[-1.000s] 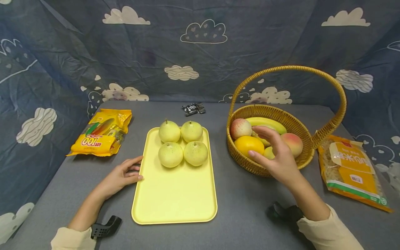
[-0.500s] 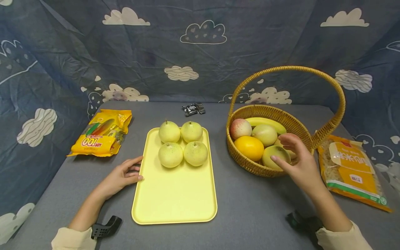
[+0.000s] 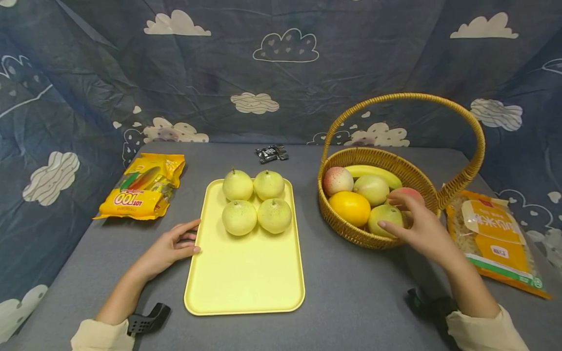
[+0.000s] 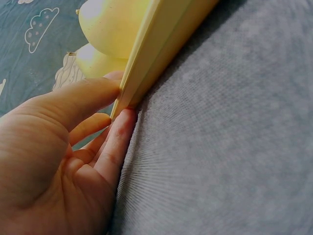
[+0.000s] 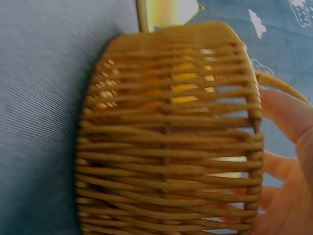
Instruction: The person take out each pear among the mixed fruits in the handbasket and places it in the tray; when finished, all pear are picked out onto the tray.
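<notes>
My left hand point(image 3: 169, 246) rests against the left edge of a yellow tray point(image 3: 243, 285); in the left wrist view, thumb and fingertips touch its rim. Several yellow-green pears point(image 3: 274, 215) stand grouped on the tray's far half. On the right, my right hand point(image 3: 428, 239) reaches over the near rim of a wicker basket point(image 3: 355, 236), fingers curved and spread beside a green pear point(image 3: 383, 214). Thumb and fingers overlap that pear's right side; I cannot tell whether they touch it. In the right wrist view, the basket wall hides most of the fingers.
The basket also holds an orange point(image 3: 350, 208), two peaches point(image 3: 338, 180), a pale oval fruit point(image 3: 371, 189) and a banana point(image 3: 366, 170); its handle arches high. A yellow candy bag point(image 3: 142, 187) lies left, a noodle-like food bag point(image 3: 496, 239) right, black packets point(image 3: 272, 153) behind.
My right hand has moved right and nearer over the basket, uncovering the pale fruit, then shifted slightly left against the green pear. My left hand and the tray stay in place.
</notes>
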{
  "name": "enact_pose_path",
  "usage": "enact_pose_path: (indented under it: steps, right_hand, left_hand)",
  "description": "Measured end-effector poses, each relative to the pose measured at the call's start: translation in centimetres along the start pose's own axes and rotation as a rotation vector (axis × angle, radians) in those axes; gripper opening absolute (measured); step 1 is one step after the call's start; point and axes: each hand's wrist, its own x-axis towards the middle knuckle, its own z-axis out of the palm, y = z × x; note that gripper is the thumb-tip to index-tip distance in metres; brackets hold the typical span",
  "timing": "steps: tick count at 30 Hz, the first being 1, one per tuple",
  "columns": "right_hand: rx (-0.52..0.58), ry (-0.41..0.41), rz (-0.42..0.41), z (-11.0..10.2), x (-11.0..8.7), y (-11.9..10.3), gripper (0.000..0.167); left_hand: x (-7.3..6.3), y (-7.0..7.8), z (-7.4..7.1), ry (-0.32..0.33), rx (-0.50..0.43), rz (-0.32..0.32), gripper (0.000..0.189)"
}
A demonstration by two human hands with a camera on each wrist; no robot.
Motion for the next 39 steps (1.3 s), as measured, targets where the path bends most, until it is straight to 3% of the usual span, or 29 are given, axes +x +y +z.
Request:
enact_pose_path:
  steps: [6, 16, 20, 29, 39]
  right_hand:
    - [-0.014, -0.137, -0.016, -1.0, 0.9, 0.5, 0.056]
    - [-0.034, -0.231, -0.157, -1.1, 1.9, 1.1, 0.048]
    - [-0.074, -0.212, -0.157, -0.8, 1.9, 1.1, 0.050]
    - [-0.073, -0.121, -0.031, -1.2, 0.9, 0.3, 0.056]
    - [0.058, 0.053, -0.086, -1.5, -0.3, -3.3, 0.061]
  left_hand:
    - [0.0, 0.0, 0.0, 0.002, 0.007, 0.001, 0.070]
    - [0.0, -0.3, -0.1, -0.001, 0.010, 0.016, 0.070]
    - [0.0, -0.4, -0.2, 0.000, 0.013, 0.009, 0.070]
    - [0.1, -0.4, -0.1, -0.001, 0.027, -0.016, 0.071]
    - [0.0, -0.2, -0.1, -0.002, 0.015, 0.011, 0.069]
